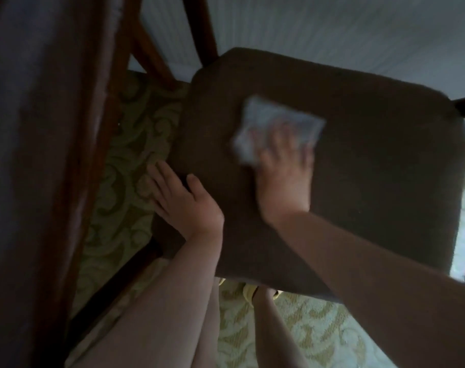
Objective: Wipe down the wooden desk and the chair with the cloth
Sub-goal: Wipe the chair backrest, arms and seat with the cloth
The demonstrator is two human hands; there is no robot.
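The chair's dark brown padded seat (372,168) fills the middle and right of the head view. A pale folded cloth (274,123), blurred by motion, lies flat on the seat. My right hand (284,176) presses down on the cloth with fingers spread and straight. My left hand (183,200) rests with straight fingers against the seat's left edge. The wooden desk (40,155) runs down the left side, dark reddish brown, its edge close to the chair.
Green patterned carpet (125,160) shows between desk and chair and below the seat. A pale ribbed wall (332,30) stands behind the chair. Dark wooden legs (151,57) cross at the upper left. My legs (268,328) stand at the seat's near edge.
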